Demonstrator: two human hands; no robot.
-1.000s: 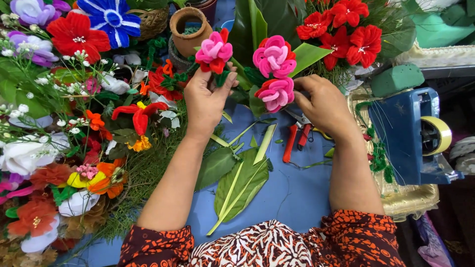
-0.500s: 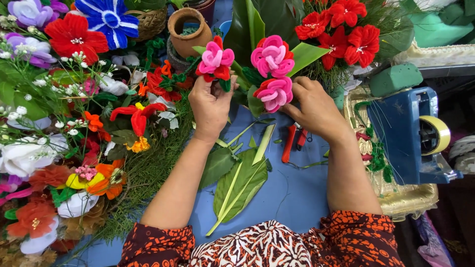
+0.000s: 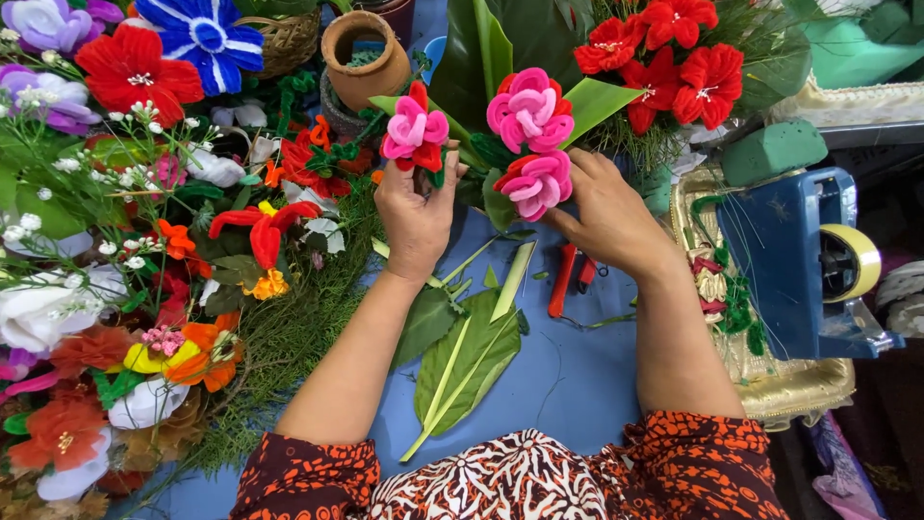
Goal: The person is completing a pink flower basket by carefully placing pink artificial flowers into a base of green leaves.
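Off to your right, a blue box-shaped tape dispenser stands at the desk's edge, a yellow roll of tape on its side and a green foam block on top. Behind it sits a gold tray. Crowding your left side is a bank of artificial flowers, red, blue, purple and orange. The one open stretch is the blue desk between your forearms, where green leaves and red-handled cutters lie.

Your left hand holds up a small pink-and-red flower, fingers clamped on its stem just below the bloom. Your right hand is closed on the base of a pair of pink-and-red flowers, one above the other, with a green leaf jutting right. All three blooms are coiled pink spirals with red petals beneath. A clay pot stands behind the small flower.
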